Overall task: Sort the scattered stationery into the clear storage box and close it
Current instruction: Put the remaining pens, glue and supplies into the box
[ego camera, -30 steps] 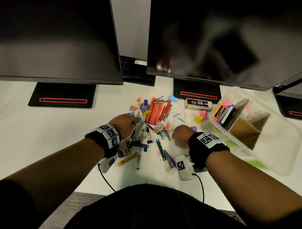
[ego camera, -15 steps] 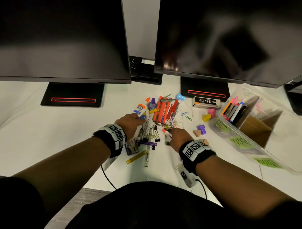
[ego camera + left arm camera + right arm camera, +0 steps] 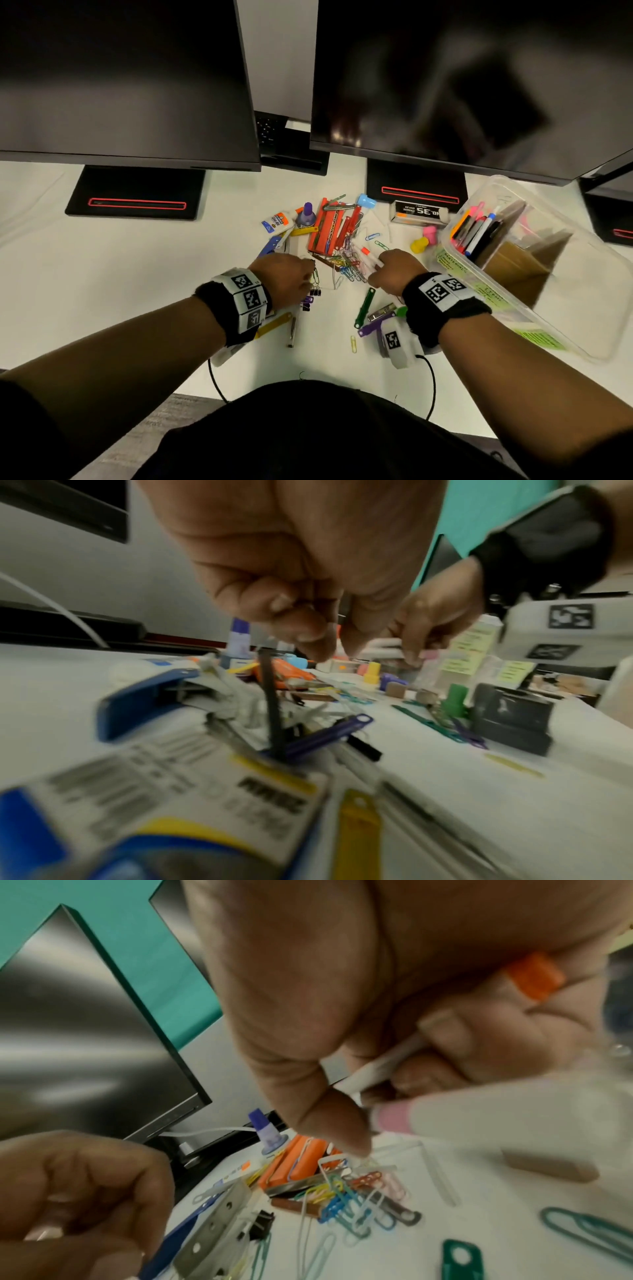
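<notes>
Head view, right hand [image 3: 394, 270]: grips white pens [image 3: 371, 260], beside paper clips [image 3: 349, 269]
Left hand [image 3: 286, 279]: fingers pinched, contents unclear

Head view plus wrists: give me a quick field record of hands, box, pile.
left hand: fingers curled, pinching a thin dark item, too blurred to name
right hand: grips white markers, one with an orange cap
clear storage box: open, on the right, markers and cardboard inside
paper clips: loose pile between the hands
glue bottle: lying behind the pile
</notes>
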{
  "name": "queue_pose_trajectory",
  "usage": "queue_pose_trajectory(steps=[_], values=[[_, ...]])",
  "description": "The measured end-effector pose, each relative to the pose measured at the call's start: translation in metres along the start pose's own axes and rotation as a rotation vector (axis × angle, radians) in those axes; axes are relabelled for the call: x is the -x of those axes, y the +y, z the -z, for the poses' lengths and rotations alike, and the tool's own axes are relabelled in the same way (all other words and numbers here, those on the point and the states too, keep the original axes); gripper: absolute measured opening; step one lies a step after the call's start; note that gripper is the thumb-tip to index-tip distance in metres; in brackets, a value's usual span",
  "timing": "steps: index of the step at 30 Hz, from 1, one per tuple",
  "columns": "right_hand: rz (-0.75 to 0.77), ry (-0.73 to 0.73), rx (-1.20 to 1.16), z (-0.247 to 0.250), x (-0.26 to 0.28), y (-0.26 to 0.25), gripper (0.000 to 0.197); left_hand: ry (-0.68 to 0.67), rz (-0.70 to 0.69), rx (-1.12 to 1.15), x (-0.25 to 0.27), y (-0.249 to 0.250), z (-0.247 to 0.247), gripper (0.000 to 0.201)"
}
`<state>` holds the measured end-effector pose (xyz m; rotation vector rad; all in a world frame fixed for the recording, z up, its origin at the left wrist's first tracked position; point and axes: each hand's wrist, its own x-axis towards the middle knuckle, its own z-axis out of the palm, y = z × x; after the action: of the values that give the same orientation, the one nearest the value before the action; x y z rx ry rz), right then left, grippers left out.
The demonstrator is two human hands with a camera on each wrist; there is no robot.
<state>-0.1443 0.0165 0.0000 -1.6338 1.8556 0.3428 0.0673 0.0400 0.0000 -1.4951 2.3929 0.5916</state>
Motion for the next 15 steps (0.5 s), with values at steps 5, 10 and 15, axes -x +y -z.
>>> queue_pose_trajectory(steps=[5, 10, 15], values=[[0.116, 0.040, -0.015, -0.010, 0.000, -0.019, 0.016, -0.214, -0.031, -0.123, -0.005, 0.021, -0.018, 0.047], [0.227, 0.115, -0.028, -0.023, -0.003, -0.033, 0.028, -0.197, 0.003, -0.099, -0.003, 0.024, -0.030, 0.041], [0.331, 0.062, 0.110, -0.036, -0.007, -0.039, 0.039, -0.180, 0.084, -0.007, 0.000, 0.026, -0.036, 0.034]])
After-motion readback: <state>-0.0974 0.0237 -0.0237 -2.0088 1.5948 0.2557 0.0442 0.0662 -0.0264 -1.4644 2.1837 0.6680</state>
